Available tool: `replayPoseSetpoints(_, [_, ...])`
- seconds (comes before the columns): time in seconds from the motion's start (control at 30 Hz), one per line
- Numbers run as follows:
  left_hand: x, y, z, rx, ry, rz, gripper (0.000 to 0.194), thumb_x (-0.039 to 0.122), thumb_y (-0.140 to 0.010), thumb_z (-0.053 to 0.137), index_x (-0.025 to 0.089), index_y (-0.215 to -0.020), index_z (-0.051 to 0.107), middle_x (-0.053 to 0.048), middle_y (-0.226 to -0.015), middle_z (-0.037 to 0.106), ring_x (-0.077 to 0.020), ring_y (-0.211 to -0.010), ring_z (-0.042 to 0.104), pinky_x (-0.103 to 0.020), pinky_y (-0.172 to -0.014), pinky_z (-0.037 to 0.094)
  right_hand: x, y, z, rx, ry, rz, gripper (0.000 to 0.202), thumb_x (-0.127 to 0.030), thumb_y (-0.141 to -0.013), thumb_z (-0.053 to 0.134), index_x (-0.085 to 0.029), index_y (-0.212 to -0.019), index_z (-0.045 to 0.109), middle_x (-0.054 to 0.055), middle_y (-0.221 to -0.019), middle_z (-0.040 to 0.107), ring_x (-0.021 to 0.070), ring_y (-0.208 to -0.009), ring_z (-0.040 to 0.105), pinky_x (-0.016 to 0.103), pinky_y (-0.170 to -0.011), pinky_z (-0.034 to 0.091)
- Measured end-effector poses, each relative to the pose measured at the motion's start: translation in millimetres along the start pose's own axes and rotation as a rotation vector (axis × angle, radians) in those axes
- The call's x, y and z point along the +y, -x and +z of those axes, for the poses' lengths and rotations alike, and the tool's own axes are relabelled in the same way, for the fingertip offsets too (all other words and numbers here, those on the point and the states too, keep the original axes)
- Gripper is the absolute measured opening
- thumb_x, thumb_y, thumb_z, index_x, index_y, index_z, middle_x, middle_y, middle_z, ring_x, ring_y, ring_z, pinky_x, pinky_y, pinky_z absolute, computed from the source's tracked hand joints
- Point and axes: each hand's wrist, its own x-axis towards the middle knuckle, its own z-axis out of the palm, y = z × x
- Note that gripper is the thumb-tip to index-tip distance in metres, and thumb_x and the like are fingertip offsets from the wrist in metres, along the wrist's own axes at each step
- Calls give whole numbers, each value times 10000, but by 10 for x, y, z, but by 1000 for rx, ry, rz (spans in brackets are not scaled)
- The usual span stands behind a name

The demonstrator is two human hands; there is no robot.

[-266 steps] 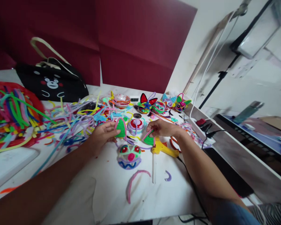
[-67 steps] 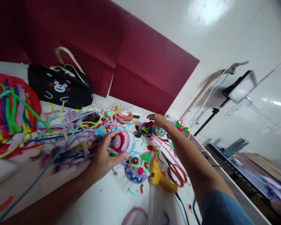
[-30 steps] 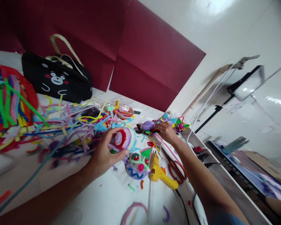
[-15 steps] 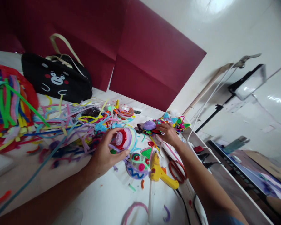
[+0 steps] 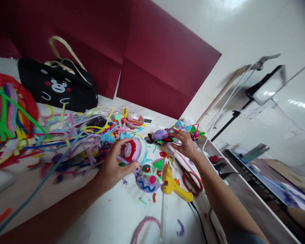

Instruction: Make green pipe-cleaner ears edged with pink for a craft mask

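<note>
My left hand (image 5: 114,166) is closed around a domed ball of coiled pipe cleaners (image 5: 135,151), with a lilac spiral, a red ring and pale bands. Just in front of it lies a pipe-cleaner mask (image 5: 149,178) with red eyes and a blue zigzag mouth. My right hand (image 5: 184,144) reaches to the back right, thumb and fingers apart, over a red-and-black item (image 5: 170,139) whose kind I cannot make out. Beside those fingers sits a purple coiled dome (image 5: 161,135). A yellow glue gun (image 5: 174,186) and orange-handled scissors (image 5: 191,181) lie between my forearms.
Loose pipe cleaners (image 5: 73,135) are heaped at the left, near a red bag of them (image 5: 12,115). A black tote bag (image 5: 58,84) stands behind. Several colourful finished pieces (image 5: 193,130) sit at the back right. A lamp (image 5: 266,84) and power cables (image 5: 225,173) are farther right.
The view has shifted slightly. My left hand keeps its hold on the coiled ball. At the back right, my right hand's fingers have spread a little over the red-and-black item.
</note>
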Motion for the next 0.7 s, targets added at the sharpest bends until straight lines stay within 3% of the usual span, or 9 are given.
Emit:
replayPoseSetpoints(0.1, [43, -7, -8, -66, 88, -75, 671, 321, -678, 736, 194, -1270, 449, -113, -1213, 614, -280, -1054, 624, -395, -878, 527, -311, 11, -180, 59, -106, 34, 328, -393, -857, 597, -216, -1132, 608, 108, -1107, 649, 257, -1082, 577, 402, -927, 442])
replayPoseSetpoints(0.2, [78, -16, -21, -51, 137, -71, 669, 348, -684, 738, 202, -1269, 447, -117, -1290, 566, -288, -1125, 588, -370, -876, 529, -764, 19, -320, 121, -679, 201, 327, -374, -780, 702, -256, -1075, 622, 66, -1064, 660, 230, -992, 620, 393, -892, 482])
replayPoseSetpoints(0.27, [95, -16, -25, -44, 137, -48, 673, 350, -682, 742, 204, -1269, 447, -123, -1335, 533, -295, -1174, 557, -370, -897, 519, -1078, 4, -366, 41, -1049, 354, 361, -364, -761, 720, -265, -1088, 604, 41, -985, 669, 205, -919, 639, 371, -824, 510])
replayPoseSetpoints(0.4, [109, 12, -16, -66, 79, 8, 714, 330, -668, 752, 198, -1285, 420, -143, -1369, 503, -311, -1222, 525, -388, -920, 503, -1536, -72, -344, -137, -1317, 527, 442, -335, -663, 791, -250, -1052, 601, -4, -871, 656, 156, -767, 633, 303, -704, 508])
replayPoseSetpoints(0.57, [89, 65, 15, -129, -34, 62, 762, 312, -674, 749, 197, -1329, 378, -163, -1369, 500, -320, -1232, 520, -394, -894, 513, -1715, -135, -267, -131, -1531, 643, 414, -340, -567, 847, -205, -885, 619, -40, -707, 670, 133, -621, 625, 285, -653, 503])
replayPoseSetpoints(0.7, [67, 70, 37, -175, 51, 101, 779, 294, -690, 747, 188, -1351, 349, -174, -1390, 478, -309, -1262, 497, -410, -958, 485, -1683, -115, -290, -96, -1640, 730, 405, -284, -536, 868, -168, -844, 632, -32, -659, 692, 122, -565, 632, 272, -637, 516])
